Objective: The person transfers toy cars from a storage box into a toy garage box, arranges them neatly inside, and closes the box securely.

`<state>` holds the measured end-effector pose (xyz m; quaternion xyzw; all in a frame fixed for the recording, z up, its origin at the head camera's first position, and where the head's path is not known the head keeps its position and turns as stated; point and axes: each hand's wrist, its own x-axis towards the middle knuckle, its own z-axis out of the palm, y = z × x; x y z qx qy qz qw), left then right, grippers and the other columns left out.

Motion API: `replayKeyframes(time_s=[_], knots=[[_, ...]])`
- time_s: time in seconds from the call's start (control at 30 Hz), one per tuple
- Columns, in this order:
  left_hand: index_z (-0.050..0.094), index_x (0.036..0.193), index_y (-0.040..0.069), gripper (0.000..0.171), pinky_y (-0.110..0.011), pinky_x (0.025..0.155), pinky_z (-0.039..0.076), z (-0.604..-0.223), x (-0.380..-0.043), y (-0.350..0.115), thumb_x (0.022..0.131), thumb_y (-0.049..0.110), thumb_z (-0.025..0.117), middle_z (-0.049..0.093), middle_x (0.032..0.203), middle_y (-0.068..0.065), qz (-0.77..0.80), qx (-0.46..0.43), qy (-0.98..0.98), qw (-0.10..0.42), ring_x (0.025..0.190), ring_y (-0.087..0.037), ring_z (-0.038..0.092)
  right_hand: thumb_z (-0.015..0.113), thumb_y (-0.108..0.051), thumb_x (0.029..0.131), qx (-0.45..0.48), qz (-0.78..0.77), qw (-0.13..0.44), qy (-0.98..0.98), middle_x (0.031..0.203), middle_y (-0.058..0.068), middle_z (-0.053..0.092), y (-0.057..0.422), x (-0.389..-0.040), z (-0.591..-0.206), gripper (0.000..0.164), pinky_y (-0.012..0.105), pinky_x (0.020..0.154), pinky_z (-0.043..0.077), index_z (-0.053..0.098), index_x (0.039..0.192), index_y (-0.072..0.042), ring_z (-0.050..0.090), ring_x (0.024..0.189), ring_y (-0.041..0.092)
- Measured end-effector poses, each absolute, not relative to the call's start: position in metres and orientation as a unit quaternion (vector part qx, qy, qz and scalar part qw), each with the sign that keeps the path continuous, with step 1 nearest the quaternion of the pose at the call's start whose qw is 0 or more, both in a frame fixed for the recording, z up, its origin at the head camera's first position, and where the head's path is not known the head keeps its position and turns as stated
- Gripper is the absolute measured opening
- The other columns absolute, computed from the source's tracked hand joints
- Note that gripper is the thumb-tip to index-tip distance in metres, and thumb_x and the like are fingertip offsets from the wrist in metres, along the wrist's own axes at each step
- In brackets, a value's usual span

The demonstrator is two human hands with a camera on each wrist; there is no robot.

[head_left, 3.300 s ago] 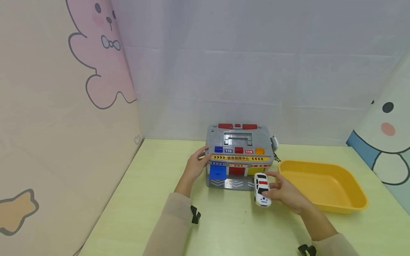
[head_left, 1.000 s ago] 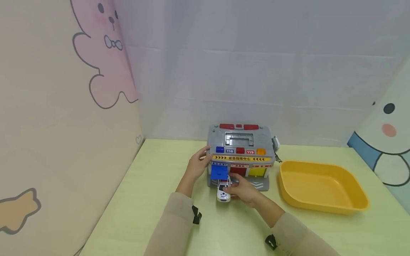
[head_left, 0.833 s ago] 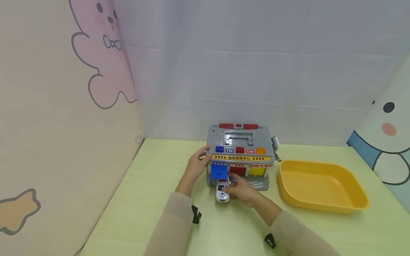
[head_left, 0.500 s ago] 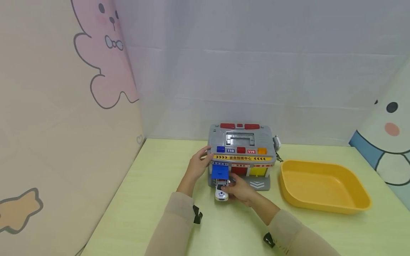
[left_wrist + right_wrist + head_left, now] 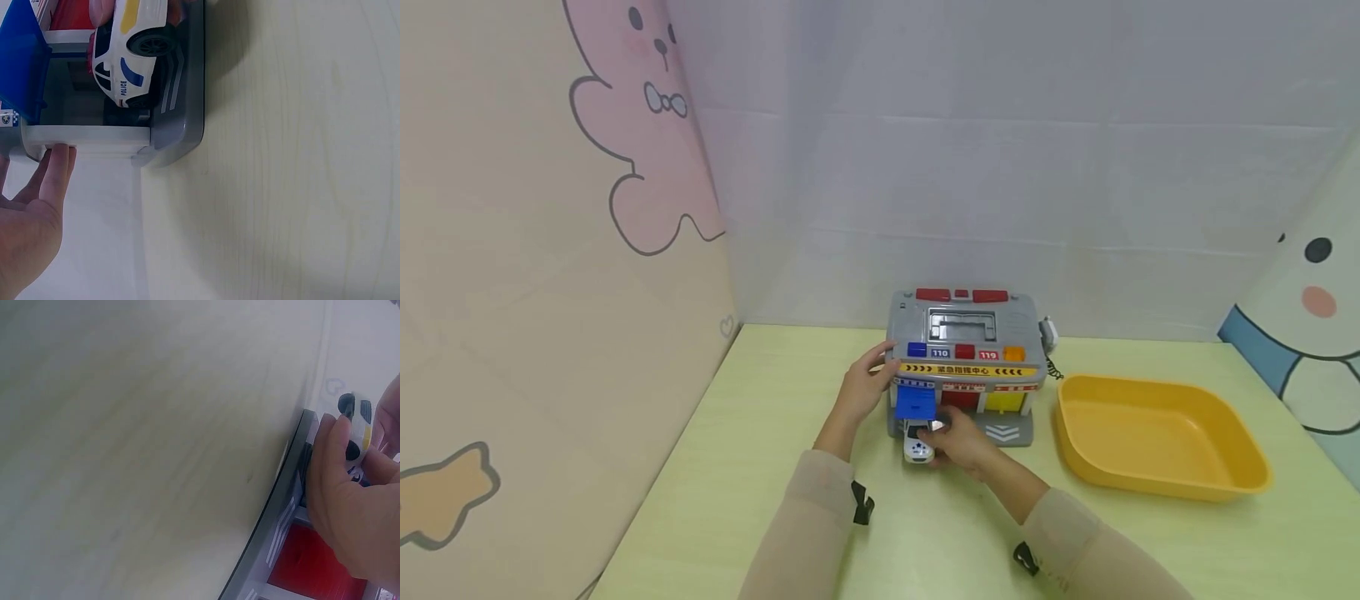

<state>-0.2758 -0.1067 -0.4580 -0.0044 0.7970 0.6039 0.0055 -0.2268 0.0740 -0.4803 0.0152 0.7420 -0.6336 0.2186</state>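
A grey toy emergency station (image 5: 910,322) stands on the table, its blue door (image 5: 916,404) swung up over the left bay. My right hand (image 5: 962,442) pinches a white toy police car (image 5: 917,450) between thumb and fingers. One end of the car is at that bay's opening, under the door, and the hood sticks out towards me. In the left wrist view the car (image 5: 132,62) is over the ramp (image 5: 190,119), close to the opening. My left hand (image 5: 859,393) rests against the station's left side, its extended fingers (image 5: 56,172) touching the wall there.
To the right of the station lies a yellow tray (image 5: 1165,487). A red door (image 5: 960,401) and a yellow door (image 5: 1004,402) front the other bays. A small grey-white piece on a coiled cord (image 5: 1049,333) hangs at the station's right side. A curtain (image 5: 895,183) closes off the back.
My right hand has carried the police car left from before the yellow door to the blue-doored bay, then pushed it slightly inward. My left hand has stayed at the station's side.
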Motion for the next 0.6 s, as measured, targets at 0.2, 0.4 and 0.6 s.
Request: replayKeyframes(time_s=[0.2, 0.4, 0.6], knots=[[0.054, 0.140, 0.024, 0.042, -0.040, 0.092, 0.051, -0.4599, -0.2768, -0.1071, 0.099, 0.034, 0.058, 0.052, 0.138, -0.014, 0.605, -0.002, 0.797, 0.003, 0.117, -0.031, 0.057, 0.063, -0.006, 0.094, 0.034, -0.621, 0.216, 0.752, 0.122, 0.027, 0.052, 0.0706, -0.2280, -0.4807, 0.054, 0.038, 0.065, 0.058, 0.033, 0.136, 0.010, 0.065, 0.083, 0.028], [0.054, 0.140, 0.025, 0.043, -0.040, 0.092, 0.051, -0.4595, -0.2764, -0.1060, 0.099, 0.034, 0.058, 0.052, 0.138, -0.014, 0.602, -0.003, 0.798, 0.005, 0.117, -0.031, 0.057, 0.061, 0.001, 0.093, 0.041, -0.662, 0.216, 0.716, 0.119, 0.029, 0.048, 0.0688, -0.2274, -0.4815, 0.049, 0.041, 0.073, 0.057, 0.029, 0.129, 0.009, 0.065, 0.088, 0.032], [0.054, 0.140, 0.027, 0.043, -0.040, 0.092, 0.050, -0.4594, -0.2767, -0.1063, 0.099, 0.035, 0.058, 0.052, 0.139, -0.013, 0.605, -0.008, 0.796, 0.007, 0.118, -0.030, 0.057, 0.072, 0.009, 0.079, 0.008, -0.631, 0.196, 0.750, 0.109, 0.021, 0.053, 0.0736, -0.2234, -0.4804, 0.046, 0.040, 0.082, 0.053, 0.044, 0.116, 0.006, 0.056, 0.094, 0.031]])
